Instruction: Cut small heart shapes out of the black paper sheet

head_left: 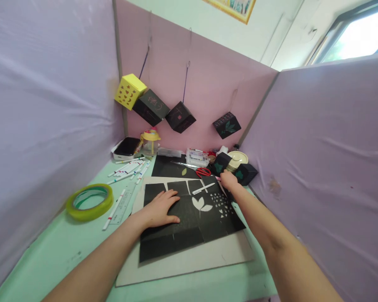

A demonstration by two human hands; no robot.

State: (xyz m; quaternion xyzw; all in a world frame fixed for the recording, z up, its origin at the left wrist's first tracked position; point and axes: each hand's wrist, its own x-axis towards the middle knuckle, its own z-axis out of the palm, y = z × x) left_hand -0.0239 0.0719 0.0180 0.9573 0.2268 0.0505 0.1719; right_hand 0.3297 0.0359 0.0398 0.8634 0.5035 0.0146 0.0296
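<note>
My left hand (pixel 162 208) lies flat with fingers spread on a black sheet (pixel 182 235) that has leaf shapes and many small holes cut out. A white pen (pixel 203 188) rests on the sheet's upper part. Under the sheet is a pale board (pixel 220 258). At the sheet's far right edge, my right hand (pixel 228 179) has its fingers closed beside a small pink item (pixel 218 178); what they hold is hidden. Red-handled scissors (pixel 203 171) lie just left of that hand, and two black boxes with green stars (pixel 221 163) stand behind it.
Yellow-green tape (pixel 90 202), a ruler (pixel 122 207) and several markers (pixel 126 170) lie at left. Behind are a phone (pixel 127 147), a yellow-lidded cup (pixel 150 142) and a clear case (pixel 197 157). Box lanterns (pixel 180 117) hang above; curtains (pixel 327 159) flank the table.
</note>
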